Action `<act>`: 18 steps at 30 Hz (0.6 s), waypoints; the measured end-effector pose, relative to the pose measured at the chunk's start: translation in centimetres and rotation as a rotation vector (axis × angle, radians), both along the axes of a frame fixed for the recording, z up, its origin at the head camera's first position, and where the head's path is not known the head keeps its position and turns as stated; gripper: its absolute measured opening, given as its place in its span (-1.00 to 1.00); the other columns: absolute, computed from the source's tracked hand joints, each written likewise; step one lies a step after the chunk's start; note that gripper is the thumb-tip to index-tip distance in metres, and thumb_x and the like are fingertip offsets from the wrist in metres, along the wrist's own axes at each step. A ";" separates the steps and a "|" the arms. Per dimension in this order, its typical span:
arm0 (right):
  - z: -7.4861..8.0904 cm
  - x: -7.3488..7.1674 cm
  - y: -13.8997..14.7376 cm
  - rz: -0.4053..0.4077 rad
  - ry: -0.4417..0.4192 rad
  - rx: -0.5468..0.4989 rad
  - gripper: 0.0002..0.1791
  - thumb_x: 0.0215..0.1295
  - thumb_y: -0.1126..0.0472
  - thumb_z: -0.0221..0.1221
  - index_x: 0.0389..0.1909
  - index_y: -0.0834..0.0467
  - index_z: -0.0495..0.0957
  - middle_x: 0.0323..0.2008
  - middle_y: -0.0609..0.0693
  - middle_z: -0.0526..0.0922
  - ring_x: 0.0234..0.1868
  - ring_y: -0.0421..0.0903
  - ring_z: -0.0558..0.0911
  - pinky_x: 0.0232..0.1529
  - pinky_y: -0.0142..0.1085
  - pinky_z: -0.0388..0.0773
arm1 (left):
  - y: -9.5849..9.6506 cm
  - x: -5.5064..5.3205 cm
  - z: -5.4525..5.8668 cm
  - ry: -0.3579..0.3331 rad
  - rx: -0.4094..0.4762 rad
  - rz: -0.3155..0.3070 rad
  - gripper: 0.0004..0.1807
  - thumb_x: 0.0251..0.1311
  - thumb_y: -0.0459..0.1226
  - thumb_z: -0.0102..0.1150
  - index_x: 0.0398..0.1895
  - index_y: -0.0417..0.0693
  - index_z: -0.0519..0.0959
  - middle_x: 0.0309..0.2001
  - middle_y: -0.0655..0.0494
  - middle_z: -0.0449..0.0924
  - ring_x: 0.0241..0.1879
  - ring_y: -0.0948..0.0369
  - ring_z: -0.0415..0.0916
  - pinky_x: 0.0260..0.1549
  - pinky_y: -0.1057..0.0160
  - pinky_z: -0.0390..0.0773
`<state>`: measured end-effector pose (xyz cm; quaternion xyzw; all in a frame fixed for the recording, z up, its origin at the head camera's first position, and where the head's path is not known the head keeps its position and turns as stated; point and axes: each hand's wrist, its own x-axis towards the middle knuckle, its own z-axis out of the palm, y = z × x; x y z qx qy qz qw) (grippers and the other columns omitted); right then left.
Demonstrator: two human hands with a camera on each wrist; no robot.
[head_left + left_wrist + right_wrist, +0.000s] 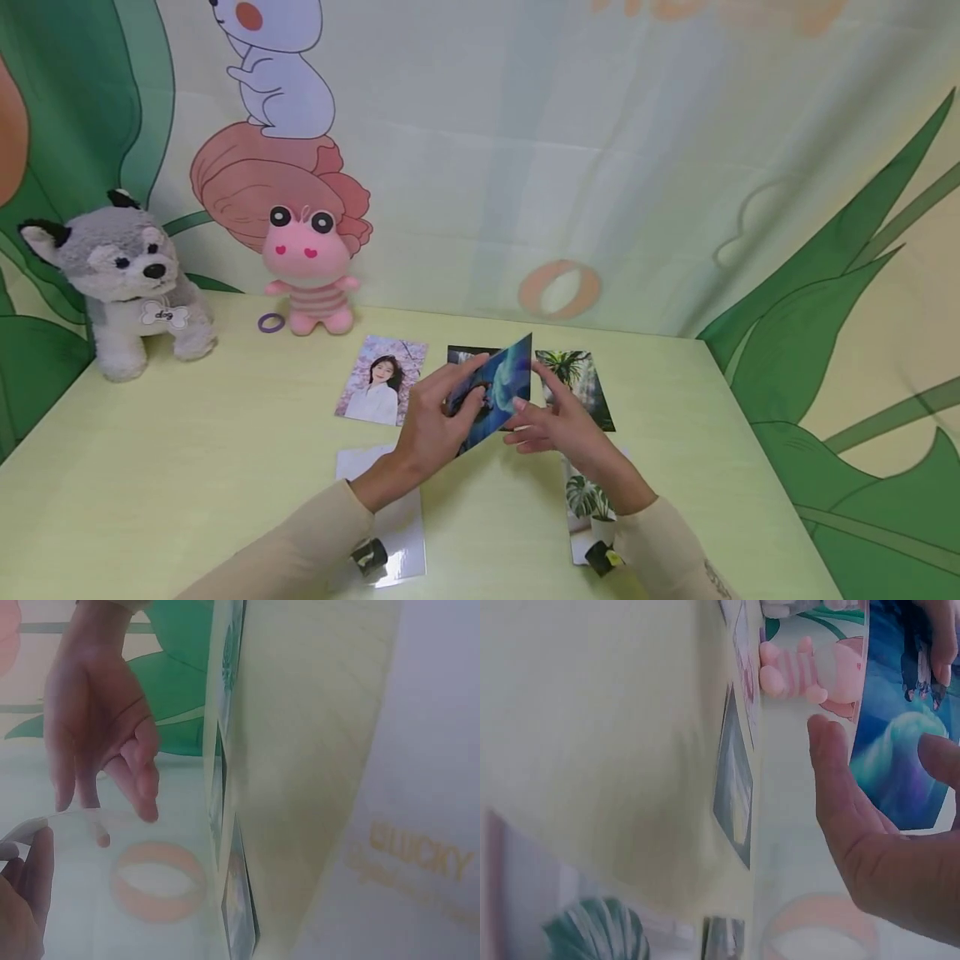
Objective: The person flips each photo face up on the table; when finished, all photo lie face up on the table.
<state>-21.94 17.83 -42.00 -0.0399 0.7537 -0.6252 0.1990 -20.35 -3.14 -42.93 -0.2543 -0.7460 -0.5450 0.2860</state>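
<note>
- Only the left-wrist view shows gold LUCKY lettering.
- My left hand pinches the blue, teal-swirled card, tilted above the table.
- My right hand spreads its fingers beside it.

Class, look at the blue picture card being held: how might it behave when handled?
The blue picture card is probably light, as the left hand pinches it near one end. It is likely fairly stiff: its edges look nearly straight in the head view. Looking thin, it may crease if squeezed hard.
</note>
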 end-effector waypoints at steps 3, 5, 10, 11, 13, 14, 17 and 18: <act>-0.1 0.2 -0.2 -0.019 -0.020 -0.130 -0.11 0.44 -0.01 0.17 0.59 -0.22 -0.18 -0.10 0.30 0.73 -0.12 0.14 0.78 -0.04 -0.06 0.68 | -0.1 -0.1 0.1 -0.006 0.039 0.006 -0.56 0.24 -0.45 0.24 0.21 -0.15 0.58 -0.15 -0.11 0.70 -0.46 0.22 0.48 -0.74 0.52 0.29; -0.2 0.2 -0.6 -0.042 -0.020 -0.199 -0.14 0.45 0.03 0.15 0.59 -0.20 -0.16 -0.16 0.22 0.75 -0.14 0.09 0.79 -0.03 -0.09 0.68 | -0.1 -0.2 0.2 0.003 0.065 0.009 -0.57 0.25 -0.45 0.23 0.21 -0.15 0.58 -0.12 -0.12 0.70 -0.43 0.19 0.51 -0.75 0.52 0.31; -0.5 0.4 -1.7 -0.131 -0.016 -0.303 -0.21 0.49 0.21 0.11 0.57 -0.14 -0.09 -0.38 -0.02 0.76 -0.33 -0.11 0.79 -0.13 -0.25 0.70 | -0.2 -0.3 0.3 0.035 0.100 0.051 -0.57 0.25 -0.43 0.24 0.21 -0.11 0.59 -0.19 -0.10 0.70 -0.53 0.23 0.41 -0.75 0.50 0.29; -0.6 0.5 -1.9 -0.149 -0.017 -0.320 -0.22 0.49 0.24 0.10 0.56 -0.14 -0.09 -0.41 -0.04 0.75 -0.36 -0.14 0.78 -0.16 -0.28 0.70 | -0.2 -0.2 0.3 0.034 0.107 0.058 -0.56 0.25 -0.43 0.24 0.22 -0.09 0.59 -0.21 -0.09 0.70 -0.55 0.25 0.39 -0.75 0.50 0.28; -0.7 0.6 -2.4 -0.184 -0.016 -0.352 -0.23 0.49 0.29 0.07 0.55 -0.15 -0.07 -0.45 -0.07 0.74 -0.41 -0.17 0.75 -0.21 -0.32 0.69 | -0.2 -0.2 0.3 0.028 0.121 0.066 -0.56 0.26 -0.42 0.24 0.22 -0.09 0.59 -0.21 -0.10 0.70 -0.58 0.28 0.32 -0.76 0.50 0.26; -0.8 0.7 -2.7 -0.203 -0.015 -0.367 -0.24 0.49 0.31 0.07 0.54 -0.17 -0.06 -0.47 -0.07 0.73 -0.44 -0.17 0.74 -0.24 -0.33 0.69 | -0.2 -0.2 0.3 0.022 0.128 0.069 -0.56 0.26 -0.42 0.24 0.22 -0.08 0.59 -0.21 -0.10 0.70 -0.60 0.29 0.29 -0.77 0.49 0.25; -0.9 0.9 -3.2 -0.244 -0.003 -0.402 -0.26 0.49 0.34 0.05 0.52 -0.18 -0.02 -0.50 -0.09 0.72 -0.50 -0.19 0.71 -0.30 -0.37 0.66 | -0.2 -0.1 0.4 0.002 0.152 0.069 -0.56 0.26 -0.42 0.25 0.22 -0.08 0.59 -0.14 -0.12 0.71 -0.57 0.28 0.31 -0.77 0.48 0.23; -0.9 1.0 -3.3 -0.254 0.004 -0.413 -0.27 0.48 0.34 0.06 0.51 -0.17 -0.01 -0.52 -0.10 0.72 -0.51 -0.20 0.71 -0.32 -0.38 0.66 | -0.3 -0.1 0.4 -0.006 0.161 0.066 -0.56 0.26 -0.42 0.25 0.22 -0.08 0.59 -0.11 -0.13 0.71 -0.56 0.27 0.33 -0.77 0.47 0.22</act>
